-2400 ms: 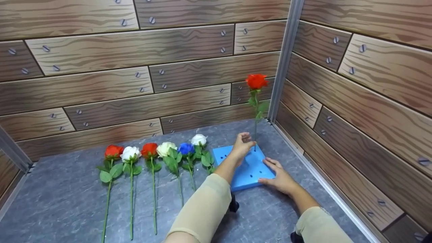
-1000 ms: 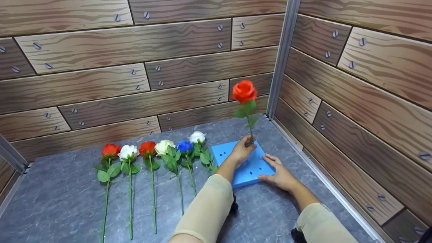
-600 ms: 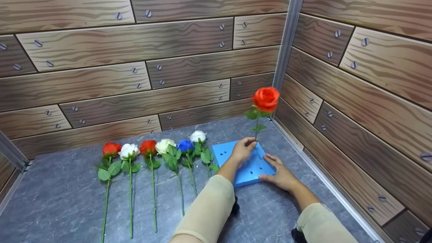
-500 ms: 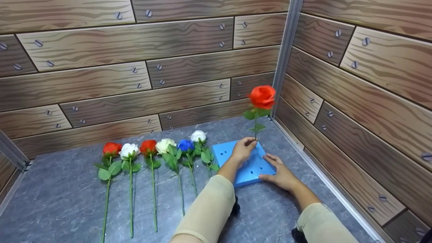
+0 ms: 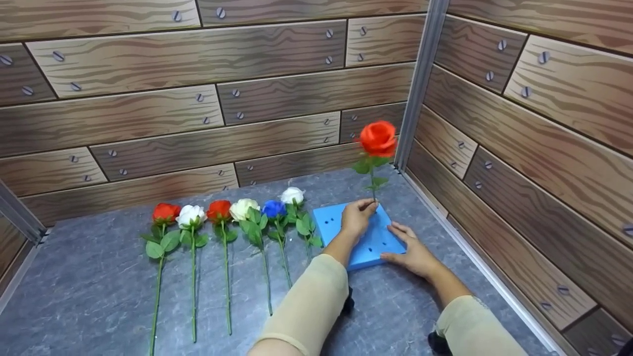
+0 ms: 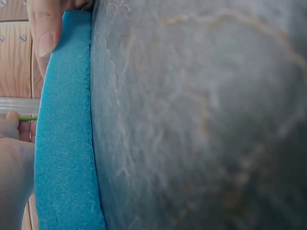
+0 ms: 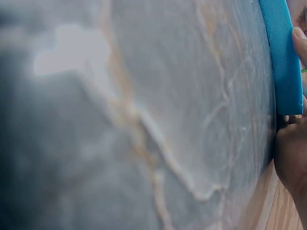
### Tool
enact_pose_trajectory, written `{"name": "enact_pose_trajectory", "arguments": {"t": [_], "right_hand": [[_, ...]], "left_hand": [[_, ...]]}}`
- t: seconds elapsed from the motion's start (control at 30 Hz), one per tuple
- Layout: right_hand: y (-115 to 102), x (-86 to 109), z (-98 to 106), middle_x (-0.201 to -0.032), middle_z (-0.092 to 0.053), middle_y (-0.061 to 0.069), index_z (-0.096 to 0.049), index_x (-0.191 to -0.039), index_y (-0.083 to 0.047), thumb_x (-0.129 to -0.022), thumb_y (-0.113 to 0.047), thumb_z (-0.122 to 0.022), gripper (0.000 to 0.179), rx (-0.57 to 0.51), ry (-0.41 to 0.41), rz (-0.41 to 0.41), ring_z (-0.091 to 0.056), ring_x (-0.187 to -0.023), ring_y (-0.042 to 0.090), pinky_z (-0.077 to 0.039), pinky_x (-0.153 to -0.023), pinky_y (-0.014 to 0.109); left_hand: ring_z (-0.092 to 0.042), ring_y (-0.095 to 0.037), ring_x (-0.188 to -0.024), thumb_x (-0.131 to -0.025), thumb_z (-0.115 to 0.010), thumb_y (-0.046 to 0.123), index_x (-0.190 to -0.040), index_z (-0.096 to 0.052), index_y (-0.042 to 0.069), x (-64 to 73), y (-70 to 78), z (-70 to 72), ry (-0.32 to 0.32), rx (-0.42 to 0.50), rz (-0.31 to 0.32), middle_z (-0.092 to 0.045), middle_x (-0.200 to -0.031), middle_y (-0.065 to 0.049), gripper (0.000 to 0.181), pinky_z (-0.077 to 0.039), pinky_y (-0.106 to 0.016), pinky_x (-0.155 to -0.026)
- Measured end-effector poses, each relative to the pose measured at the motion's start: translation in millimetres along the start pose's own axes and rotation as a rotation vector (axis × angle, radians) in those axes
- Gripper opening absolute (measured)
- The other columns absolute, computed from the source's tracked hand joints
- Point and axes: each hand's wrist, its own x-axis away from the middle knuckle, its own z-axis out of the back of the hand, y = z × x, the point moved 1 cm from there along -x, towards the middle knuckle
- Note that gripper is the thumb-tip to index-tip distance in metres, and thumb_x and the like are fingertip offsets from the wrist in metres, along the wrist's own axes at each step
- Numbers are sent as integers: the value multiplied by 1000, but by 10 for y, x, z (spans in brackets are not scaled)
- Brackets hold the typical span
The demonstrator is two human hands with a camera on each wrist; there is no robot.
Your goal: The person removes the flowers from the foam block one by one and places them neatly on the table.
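Observation:
In the head view a red rose (image 5: 378,138) with green leaves stands nearly upright over the back right part of a blue foam block (image 5: 381,232). My left hand (image 5: 357,217) pinches its stem low down, just above the block; the fingers hide the stem's lower end. At the block's front right corner my right hand (image 5: 414,253) grips it, thumb on the near edge and fingers along the right side. Small dark holes dot the block's top. The left wrist view shows the foam block's side (image 6: 67,120) and, at its top, fingers over the edge.
Left of the block several roses lie in a row on the grey marbled table (image 5: 99,287): red (image 5: 166,213), white (image 5: 191,216), red (image 5: 219,211), cream (image 5: 244,209), blue (image 5: 274,208) and white (image 5: 292,195). Wood-patterned walls (image 5: 277,74) enclose the back and right.
The red rose has sunk lower, and its head has swung left, right, then slightly left again. My left hand's fingers have closed round the stem. The right hand stays at the block's corner.

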Motion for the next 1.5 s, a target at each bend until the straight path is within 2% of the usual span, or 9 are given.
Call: {"name": "enact_pose_trajectory", "arguments": {"t": [0.4,0.6,0.7,0.83,1.0,1.1,1.3,1.37,1.5], "right_hand": [[-30,-10,-22,-168,-15,9,-31,-159,-13,-82,-43,-83,97,-21,-11,-25,-10,-156,42,-15,-125,63],[-56,-31,2,-168,-16,10,-31,-158,-13,-82,-45,-82,97,17,3,-8,-12,-155,45,-16,-124,65],[-65,-42,13,-168,-16,11,-31,-159,-13,-82,-46,-81,97,31,9,-3,-13,-154,46,-16,-124,67],[-70,-48,5,-168,-18,11,-31,-158,-13,-81,-48,-82,98,49,10,0,-14,-154,46,-17,-123,67],[-53,-34,-23,-167,-20,12,-33,-158,-11,-81,-45,-82,98,46,12,10,-15,-154,45,-18,-124,65],[-40,-26,-38,-166,-20,14,-33,-157,-9,-81,-42,-83,97,37,10,23,-16,-154,45,-17,-124,64],[-15,-20,-23,-166,-20,15,-33,-157,-9,-82,-43,-82,97,41,13,15,-16,-153,46,-18,-124,66],[-8,-17,-12,-166,-19,14,-33,-158,-10,-81,-44,-83,97,28,13,4,-15,-154,45,-17,-124,66],[-1,-19,-11,-166,-18,15,-32,-158,-9,-81,-43,-83,97,13,10,2,-13,-154,45,-16,-124,66]], "left_hand": [[-67,-11,-113,-96,-66,41,-119,-75,25,1,-21,69,24,26,-14,-74,-116,8,30,-57,-29,-95],[-66,-10,-112,-97,-64,42,-116,-75,30,-11,-13,120,24,69,-50,-73,-116,10,25,-55,-28,-95],[-67,-14,-112,-98,-62,41,-116,-74,29,-18,-12,131,19,125,-69,-73,-116,6,25,-56,-28,-94],[-68,-16,-110,-100,-59,35,-118,-72,24,5,-2,129,59,195,-107,-72,-118,-4,24,-58,-26,-93],[-68,-12,-105,-104,-53,32,-118,-69,23,80,26,114,109,146,-187,-71,-118,-11,23,-58,-19,-90],[-68,-16,-107,-105,-50,29,-118,-67,23,138,54,111,92,132,-213,-69,-119,-13,22,-58,-20,-90],[-66,-28,-115,-105,-50,25,-117,-64,22,227,156,134,34,205,-228,-66,-121,-13,18,-61,-25,-89],[-66,-27,-114,-105,-51,25,-116,-63,24,248,197,157,36,218,-234,-67,-120,-10,17,-61,-28,-88],[-66,-16,-112,-105,-50,27,-119,-61,28,314,263,263,33,199,-241,-67,-120,-1,17,-61,-33,-91]]}}
